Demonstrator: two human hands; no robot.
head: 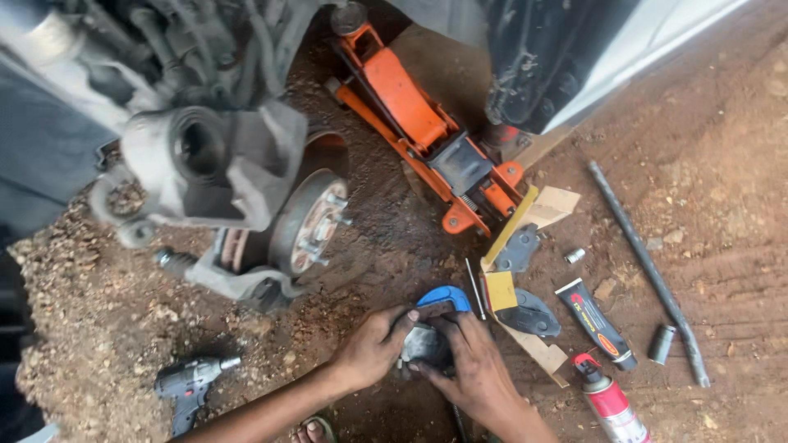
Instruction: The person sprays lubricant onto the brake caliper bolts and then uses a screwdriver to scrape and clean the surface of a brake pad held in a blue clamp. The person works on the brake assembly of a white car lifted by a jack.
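Both my hands meet low in the middle of the view over a small dark grey brake pad (pixel 426 343) lying on the dirt. My left hand (pixel 373 346) grips its left side with the thumb on top. My right hand (pixel 476 369) holds its right side. A blue C-clamp (pixel 444 296) lies just beyond my fingers. Up to the left hangs a grey brake caliper (pixel 197 160), swung off the bare wheel hub with its studs (pixel 310 223).
An orange floor jack (pixel 423 131) stands under the car. To the right lie an open cardboard box with another pad (pixel 528 313), a black tube (pixel 597 322), a red spray can (pixel 609 406), two sockets, a long bar (pixel 648 267). A cordless impact wrench (pixel 190 383) lies at the lower left.
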